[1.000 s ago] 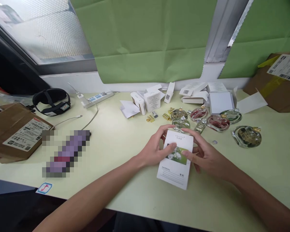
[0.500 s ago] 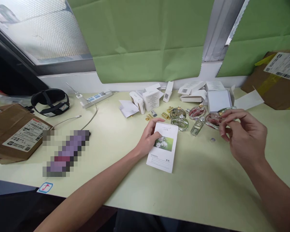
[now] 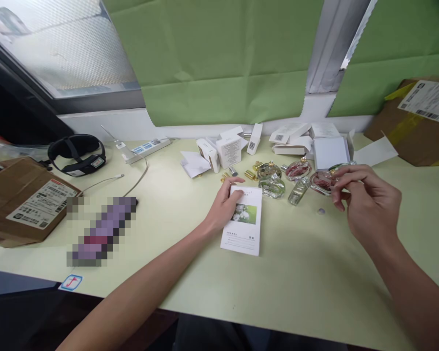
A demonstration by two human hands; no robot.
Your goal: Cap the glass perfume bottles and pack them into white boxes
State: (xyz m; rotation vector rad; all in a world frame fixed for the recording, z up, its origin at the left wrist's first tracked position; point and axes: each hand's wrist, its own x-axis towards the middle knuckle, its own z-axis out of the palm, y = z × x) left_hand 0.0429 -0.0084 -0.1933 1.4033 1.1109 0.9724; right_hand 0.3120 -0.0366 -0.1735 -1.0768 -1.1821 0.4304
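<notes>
White flat carton, printed with a green floral panel and small dark text, lying flat on the pale green table in front of the person. Left hand rests on its left edge, fingers spread and laid over the carton's upper corner. Right hand is raised, fingertips pinched together beside a red-filled glass bottle; whether anything is gripped cannot be told. Two red-filled bottles are visible; one power strip; one black headband.

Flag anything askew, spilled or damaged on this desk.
No spill or breakage shows. The glass bottles and gold caps lie scattered beside opened white boxes. The left hand pins a white carton; the right hand pinches something too small to tell.
</notes>
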